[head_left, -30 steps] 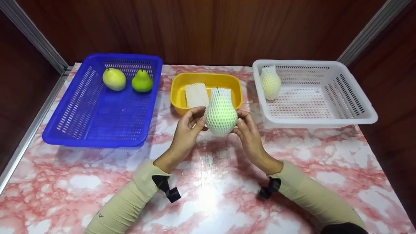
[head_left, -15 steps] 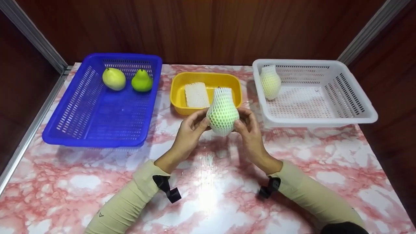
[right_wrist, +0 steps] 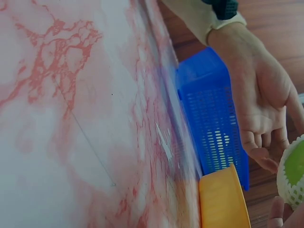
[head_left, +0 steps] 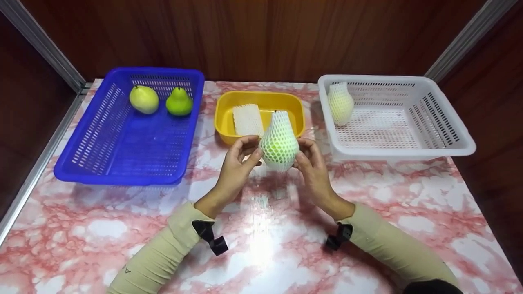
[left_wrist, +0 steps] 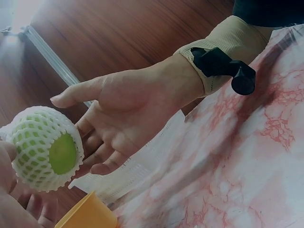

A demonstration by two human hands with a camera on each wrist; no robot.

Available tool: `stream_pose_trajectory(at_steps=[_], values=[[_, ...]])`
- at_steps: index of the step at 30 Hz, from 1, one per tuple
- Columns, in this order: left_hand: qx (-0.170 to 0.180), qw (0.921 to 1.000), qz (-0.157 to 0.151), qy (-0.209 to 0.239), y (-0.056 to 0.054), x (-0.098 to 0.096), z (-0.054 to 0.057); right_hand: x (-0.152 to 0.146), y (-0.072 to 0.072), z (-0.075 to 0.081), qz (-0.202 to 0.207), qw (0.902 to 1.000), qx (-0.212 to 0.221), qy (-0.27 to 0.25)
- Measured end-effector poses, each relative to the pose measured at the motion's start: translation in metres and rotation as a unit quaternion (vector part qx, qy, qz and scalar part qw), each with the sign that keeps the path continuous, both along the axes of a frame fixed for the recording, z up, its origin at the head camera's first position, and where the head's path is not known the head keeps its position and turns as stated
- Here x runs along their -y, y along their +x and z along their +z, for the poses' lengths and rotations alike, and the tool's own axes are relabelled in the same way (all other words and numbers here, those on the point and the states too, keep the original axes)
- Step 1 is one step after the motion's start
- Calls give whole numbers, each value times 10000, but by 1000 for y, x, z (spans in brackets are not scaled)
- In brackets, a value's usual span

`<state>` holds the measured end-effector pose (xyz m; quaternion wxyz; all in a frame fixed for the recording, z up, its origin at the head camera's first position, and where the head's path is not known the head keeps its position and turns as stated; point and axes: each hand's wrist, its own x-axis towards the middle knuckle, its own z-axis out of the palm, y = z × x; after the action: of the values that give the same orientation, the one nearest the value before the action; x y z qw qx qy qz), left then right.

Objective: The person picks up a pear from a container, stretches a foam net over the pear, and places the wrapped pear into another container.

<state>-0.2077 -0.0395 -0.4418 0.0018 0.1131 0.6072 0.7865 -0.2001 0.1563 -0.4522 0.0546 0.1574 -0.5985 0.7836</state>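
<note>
A green pear (head_left: 279,148) in a white foam net sleeve stands upright over the table, its stem poking out of the sleeve's top. My left hand (head_left: 237,161) holds its left side, thumb in front and fingers behind. From the right, my right hand (head_left: 314,167) holds it with the thumb near the lower front. In the left wrist view, the bare green bottom of the pear (left_wrist: 62,153) shows through the sleeve's lower opening. Part of the fingers of both hands is hidden behind the fruit.
Behind the hands, a yellow basin (head_left: 224,130) contains flat white foam net sleeves (head_left: 247,119). A blue basket (head_left: 143,163) at left holds a yellowish pear (head_left: 144,100) and a green one (head_left: 179,102). At right, a white basket (head_left: 402,152) contains a sleeved pear (head_left: 340,105).
The pear has turned and shifted slightly between the hands, and the sleeve's top now sits narrower around its neck. Both forearms stay in place.
</note>
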Motion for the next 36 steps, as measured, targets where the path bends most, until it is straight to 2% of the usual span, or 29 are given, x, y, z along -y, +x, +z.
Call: stream_pose_trajectory(at_steps=[7, 9, 12, 17, 20, 23, 28, 36], values=[[297, 9973, -677, -17, 1, -1, -1, 0, -1, -2, 31, 9999, 123, -63], [340, 9966, -752, -44, 1, 0, -2, 0, -1, -2, 9, 9999, 147, 13], [337, 9970, -698, -61, 1, -1, -1, -1, -1, -1, -64, 9997, 177, 136], [294, 9989, -354, -25, 0, -1, -1, -2, -2, 0, -164, 9995, 239, 117], [249, 9996, -133, 11, -1, 0, -2, -2, -1, 1, -135, 9994, 303, 80], [186, 9998, -51, 54, -1, 0, -3, -2, -1, 2, -46, 9993, 357, 96], [138, 9996, -208, 117, -1, 1, -4, -2, -1, 1, 97, 9991, 391, 119], [242, 9969, -747, -54, 1, 3, -3, -2, 0, -1, 364, 9986, 331, 211]])
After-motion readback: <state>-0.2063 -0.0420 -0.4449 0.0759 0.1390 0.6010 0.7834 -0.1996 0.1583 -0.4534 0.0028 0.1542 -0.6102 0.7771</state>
